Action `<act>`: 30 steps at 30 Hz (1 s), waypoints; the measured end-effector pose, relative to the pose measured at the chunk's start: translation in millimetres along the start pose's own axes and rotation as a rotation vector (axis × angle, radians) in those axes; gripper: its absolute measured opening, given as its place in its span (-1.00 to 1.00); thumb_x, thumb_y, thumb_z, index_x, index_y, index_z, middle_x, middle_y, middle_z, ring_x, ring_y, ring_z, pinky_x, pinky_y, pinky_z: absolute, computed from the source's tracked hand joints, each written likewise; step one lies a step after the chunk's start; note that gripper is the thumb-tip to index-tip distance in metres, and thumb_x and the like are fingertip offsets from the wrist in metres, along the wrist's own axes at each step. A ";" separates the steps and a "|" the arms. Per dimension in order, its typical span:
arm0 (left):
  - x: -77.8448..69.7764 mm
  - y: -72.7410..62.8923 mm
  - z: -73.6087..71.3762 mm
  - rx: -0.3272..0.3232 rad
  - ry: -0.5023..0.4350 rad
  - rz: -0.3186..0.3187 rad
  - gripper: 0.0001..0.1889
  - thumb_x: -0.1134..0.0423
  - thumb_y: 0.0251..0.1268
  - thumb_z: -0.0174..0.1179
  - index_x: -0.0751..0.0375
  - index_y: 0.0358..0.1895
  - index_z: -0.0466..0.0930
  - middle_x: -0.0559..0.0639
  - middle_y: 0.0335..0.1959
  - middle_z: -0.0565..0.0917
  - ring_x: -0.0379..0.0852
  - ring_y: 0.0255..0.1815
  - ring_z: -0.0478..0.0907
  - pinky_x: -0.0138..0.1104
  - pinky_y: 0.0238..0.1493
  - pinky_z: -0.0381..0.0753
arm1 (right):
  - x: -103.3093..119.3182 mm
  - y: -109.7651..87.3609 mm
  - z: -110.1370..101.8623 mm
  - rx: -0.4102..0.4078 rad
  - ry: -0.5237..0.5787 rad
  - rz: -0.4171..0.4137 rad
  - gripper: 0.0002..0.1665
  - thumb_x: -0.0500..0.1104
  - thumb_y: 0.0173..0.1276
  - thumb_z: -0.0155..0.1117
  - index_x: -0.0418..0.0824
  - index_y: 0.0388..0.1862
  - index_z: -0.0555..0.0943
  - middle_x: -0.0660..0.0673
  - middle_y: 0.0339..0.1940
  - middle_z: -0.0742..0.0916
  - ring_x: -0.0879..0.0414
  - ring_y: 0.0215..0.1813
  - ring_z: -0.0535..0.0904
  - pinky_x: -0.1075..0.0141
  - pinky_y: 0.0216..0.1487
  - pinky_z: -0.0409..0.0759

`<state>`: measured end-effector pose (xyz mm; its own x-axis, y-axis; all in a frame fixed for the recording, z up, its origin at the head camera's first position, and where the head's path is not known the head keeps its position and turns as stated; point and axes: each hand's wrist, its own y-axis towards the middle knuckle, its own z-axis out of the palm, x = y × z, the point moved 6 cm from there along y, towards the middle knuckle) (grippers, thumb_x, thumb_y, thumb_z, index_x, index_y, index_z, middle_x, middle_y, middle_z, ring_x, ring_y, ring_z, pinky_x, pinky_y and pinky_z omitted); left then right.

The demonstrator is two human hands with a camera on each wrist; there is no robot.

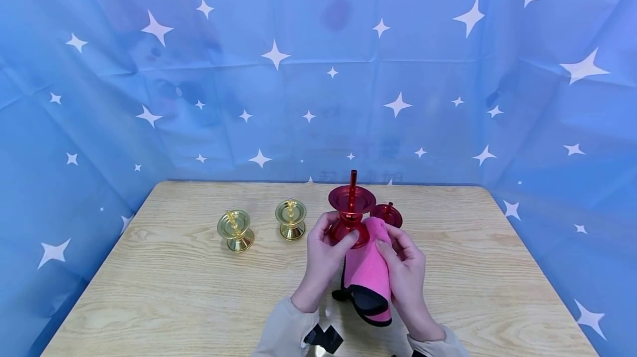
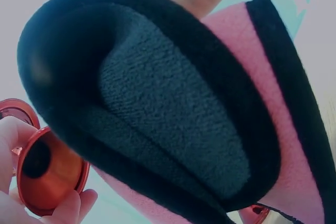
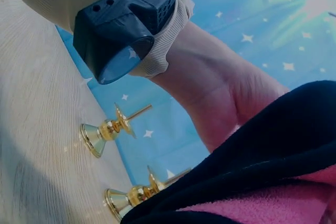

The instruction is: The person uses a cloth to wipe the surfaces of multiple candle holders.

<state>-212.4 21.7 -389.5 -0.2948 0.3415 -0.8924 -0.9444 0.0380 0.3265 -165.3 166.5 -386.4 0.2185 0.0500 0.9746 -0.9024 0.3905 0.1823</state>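
The left hand [image 1: 322, 255] grips a red candlestick [image 1: 350, 219]; the right hand [image 1: 407, 264] pinches a pink cloth [image 1: 367, 271] beside it. Left of that candlestick stand 2 gold candlesticks [image 1: 291, 230].

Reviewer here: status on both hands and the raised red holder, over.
Left hand grips red holder, raised upright. Right hand pinches pink cloth beside it. Possible obstacle: second red holder close behind, base hidden.

pale beige sleeves [image 1: 285, 330]; ribbed cuff [image 3: 161, 59]; dark wrist housing [image 3: 107, 31] (two small round holes [image 3: 96, 8])
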 end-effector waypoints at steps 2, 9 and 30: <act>0.0 0.0 -0.3 -0.005 0.005 -0.011 -0.69 0.52 0.04 0.23 0.42 -0.08 0.50 0.03 -0.16 0.58 -0.13 -0.15 0.57 -0.34 -0.09 0.56 | -0.5 0.6 -0.4 0.000 -0.008 -0.003 -0.68 -0.46 0.26 0.14 -0.42 0.02 0.54 0.01 -0.22 0.67 0.18 -0.22 0.57 0.44 -0.28 0.58; -1.8 1.3 -2.9 -0.007 0.062 0.014 -0.64 0.51 0.00 0.27 0.33 -0.05 0.54 0.12 -0.13 0.62 -0.13 -0.14 0.56 -0.31 -0.07 0.56 | -3.1 3.9 -3.8 0.000 0.018 0.013 -0.69 -0.45 0.26 0.15 -0.39 0.00 0.58 0.02 -0.24 0.70 0.19 -0.23 0.58 0.44 -0.27 0.57; -15.6 8.6 -18.6 -0.137 0.392 0.263 -0.76 0.53 -0.12 0.32 0.40 -0.28 0.57 0.19 -0.36 0.58 0.14 -0.27 0.44 -0.17 -0.31 0.44 | 17.5 10.2 -28.7 -0.016 0.119 0.020 -0.75 -0.47 0.19 0.24 -0.29 -0.16 0.67 -0.01 -0.34 0.71 0.20 -0.34 0.58 0.47 -0.36 0.55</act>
<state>-218.6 -0.8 -378.5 -0.5336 -0.0574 -0.8438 -0.8333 -0.1349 0.5361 -160.0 197.7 -371.2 0.2440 0.1661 0.9554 -0.9010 0.4034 0.1600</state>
